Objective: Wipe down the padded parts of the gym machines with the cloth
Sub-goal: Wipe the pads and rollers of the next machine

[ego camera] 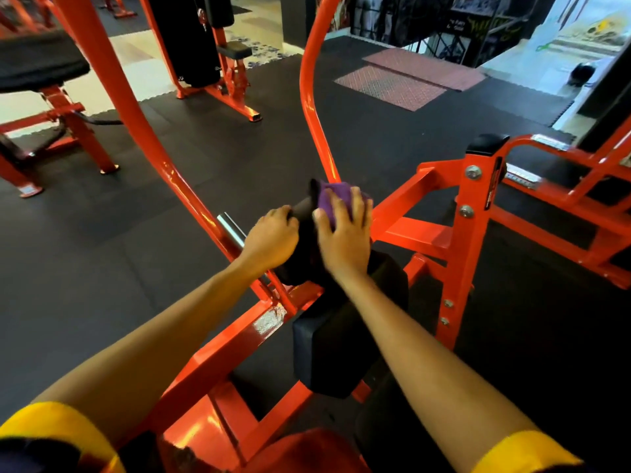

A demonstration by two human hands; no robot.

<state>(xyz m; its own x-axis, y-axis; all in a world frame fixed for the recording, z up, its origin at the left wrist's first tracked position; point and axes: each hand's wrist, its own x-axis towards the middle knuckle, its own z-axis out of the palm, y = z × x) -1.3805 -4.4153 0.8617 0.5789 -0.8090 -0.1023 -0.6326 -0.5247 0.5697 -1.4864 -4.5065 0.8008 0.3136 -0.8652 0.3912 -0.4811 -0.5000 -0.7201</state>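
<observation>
A right hand (345, 233), fingers spread flat, presses a purple cloth (333, 197) onto the twelve o'clock end of a black pad (305, 213) on an orange machine (476, 216), while a left hand (273, 235) grips the pad's nine o'clock side with curled fingers.

cloth (336, 194) mostly hidden under right hand (343, 235), pad (306, 240) blurred
</observation>
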